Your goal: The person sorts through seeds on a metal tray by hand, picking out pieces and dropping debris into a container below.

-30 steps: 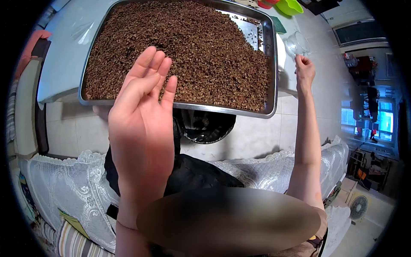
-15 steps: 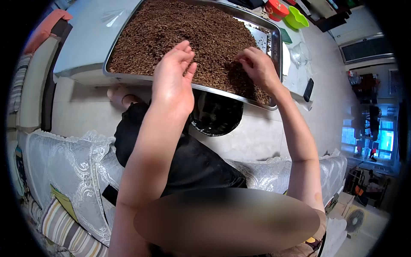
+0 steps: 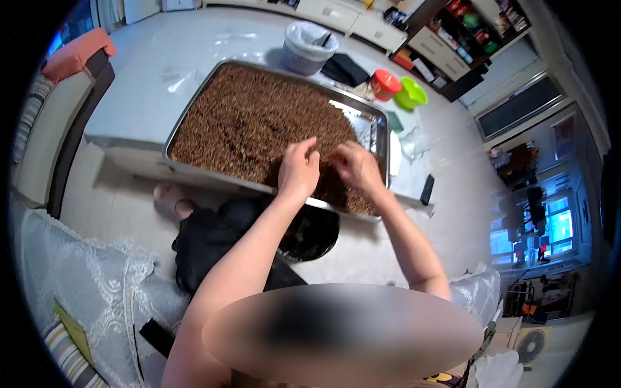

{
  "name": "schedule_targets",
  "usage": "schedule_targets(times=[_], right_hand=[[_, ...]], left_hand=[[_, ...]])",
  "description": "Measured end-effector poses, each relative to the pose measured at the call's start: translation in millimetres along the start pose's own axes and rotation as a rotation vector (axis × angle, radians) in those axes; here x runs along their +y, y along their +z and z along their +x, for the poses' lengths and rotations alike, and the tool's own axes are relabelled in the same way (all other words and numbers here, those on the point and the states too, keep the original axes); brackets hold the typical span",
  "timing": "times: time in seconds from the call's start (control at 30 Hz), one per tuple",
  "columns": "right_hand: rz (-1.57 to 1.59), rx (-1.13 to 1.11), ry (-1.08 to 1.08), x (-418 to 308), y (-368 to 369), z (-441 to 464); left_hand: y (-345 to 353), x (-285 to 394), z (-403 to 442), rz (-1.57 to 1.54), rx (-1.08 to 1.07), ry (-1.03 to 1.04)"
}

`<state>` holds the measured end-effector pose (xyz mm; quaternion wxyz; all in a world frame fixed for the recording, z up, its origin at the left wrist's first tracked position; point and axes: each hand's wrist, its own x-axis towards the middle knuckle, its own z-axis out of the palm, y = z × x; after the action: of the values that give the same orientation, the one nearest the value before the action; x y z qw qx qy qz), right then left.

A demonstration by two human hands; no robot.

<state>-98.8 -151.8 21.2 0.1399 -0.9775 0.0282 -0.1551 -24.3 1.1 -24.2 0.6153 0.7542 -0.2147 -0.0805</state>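
Note:
A large metal tray (image 3: 217,176) on the table holds a wide heap of small brown pieces (image 3: 252,119). My left hand (image 3: 299,169) is over the front part of the heap, its fingers curved and close together; whether anything is between them is hidden. Just to its right, my right hand (image 3: 356,167) is bent over the same heap with fingertips drawn together, and anything in them is too small to make out. The two hands face each other, a small gap apart. At the tray's right end, part of the metal bottom shows.
Beneath the tray's front edge stands a black bin (image 3: 312,236). Behind the tray are a lined white basket (image 3: 307,52), a red container (image 3: 385,85) and a green bowl (image 3: 411,94). A black phone-like object (image 3: 427,189) lies at the table's right edge.
My right hand has come from beyond the tray's right side to the heap beside my left hand. My left hand has turned and its fingers have curved. The view has shifted, showing more behind the tray.

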Motion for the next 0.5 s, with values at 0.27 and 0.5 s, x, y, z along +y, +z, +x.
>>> schedule_targets(times=[0.27, 0.5], right_hand=[[0.198, -0.007, 0.203, -21, -23, -5], [0.345, 0.172, 0.121, -24, -9, -4]], left_hand=[[17, 2, 18, -0.395, -0.236, -0.216], [1, 6, 18, -0.751, -0.407, -0.546]])
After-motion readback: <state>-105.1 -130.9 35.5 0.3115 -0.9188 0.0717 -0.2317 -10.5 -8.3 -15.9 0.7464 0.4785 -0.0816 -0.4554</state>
